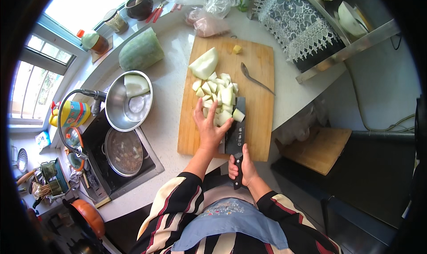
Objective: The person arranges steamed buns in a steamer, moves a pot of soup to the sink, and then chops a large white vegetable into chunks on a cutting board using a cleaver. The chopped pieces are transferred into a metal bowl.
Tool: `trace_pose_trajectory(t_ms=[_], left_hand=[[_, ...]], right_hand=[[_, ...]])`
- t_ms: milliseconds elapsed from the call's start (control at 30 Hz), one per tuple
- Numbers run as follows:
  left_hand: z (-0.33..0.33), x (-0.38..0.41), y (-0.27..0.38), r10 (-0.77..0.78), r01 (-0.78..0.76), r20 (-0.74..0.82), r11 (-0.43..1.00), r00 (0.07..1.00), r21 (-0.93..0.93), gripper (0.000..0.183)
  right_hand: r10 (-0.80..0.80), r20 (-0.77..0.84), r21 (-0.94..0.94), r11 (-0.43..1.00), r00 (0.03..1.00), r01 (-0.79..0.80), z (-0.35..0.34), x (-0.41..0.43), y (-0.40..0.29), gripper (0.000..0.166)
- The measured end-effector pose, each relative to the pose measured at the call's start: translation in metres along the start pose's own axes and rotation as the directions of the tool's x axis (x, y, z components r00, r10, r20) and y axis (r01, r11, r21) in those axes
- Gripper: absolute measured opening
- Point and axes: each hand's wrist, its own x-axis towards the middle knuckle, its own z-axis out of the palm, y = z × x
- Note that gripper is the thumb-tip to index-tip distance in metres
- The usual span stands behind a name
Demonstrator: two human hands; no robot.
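My right hand point(243, 167) grips the black handle of a cleaver point(236, 137), whose broad dark blade lies flat on the wooden cutting board point(258, 120). My left hand point(210, 127) is spread over cut pale chunks of what looks like winter melon point(227, 95), its fingers touching some of them. One chunk point(238, 115) rests on the blade. A larger peeled piece point(204, 64) sits at the board's upper left. Farther up are a small yellow piece point(237, 49), possibly ginger, and a metal spoon point(253, 77) on the right side.
Left of the board, a metal bowl point(150, 102) holds another pale piece point(136, 85). An uncut green-skinned melon section point(141, 49) lies above it. Below, a pot point(124, 152) with liquid sits in the sink under a flexible faucet point(96, 97). Plastic bags point(210, 22) lie behind the board.
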Motion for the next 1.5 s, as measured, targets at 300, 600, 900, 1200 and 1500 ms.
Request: trace_pose_trajectory(t_ms=[300, 600, 900, 1200, 1500], left_hand=[[-0.002, -0.005, 0.013, -0.168, 0.167, 0.0, 0.981, 0.986, -0.098, 0.065], [-0.011, -0.005, 0.03, -0.207, 0.205, -0.012, 0.975, 0.978, -0.083, 0.061], [-0.016, -0.005, 0.042, -0.223, 0.219, -0.042, 0.973, 0.974, -0.073, 0.062], [-0.047, 0.017, 0.053, -0.203, 0.193, -0.152, 0.978, 0.967, -0.083, 0.06], [-0.145, 0.064, -0.008, -0.307, 0.334, -0.428, 0.942, 0.85, -0.013, 0.058]], right_hand=[[0.008, 0.046, -0.104, 0.995, 0.999, -0.003, 0.008, 0.005, 0.008, 0.067], [0.054, 0.078, -0.124, 0.991, 0.995, -0.044, 0.008, -0.01, -0.003, 0.068], [0.087, 0.099, -0.114, 0.991, 0.991, -0.075, 0.006, -0.016, -0.006, 0.069], [0.095, 0.145, -0.164, 0.984, 0.985, -0.071, 0.031, -0.02, -0.016, 0.07], [0.321, 0.229, -0.439, 0.877, 0.919, -0.196, 0.145, 0.013, -0.033, 0.065]])
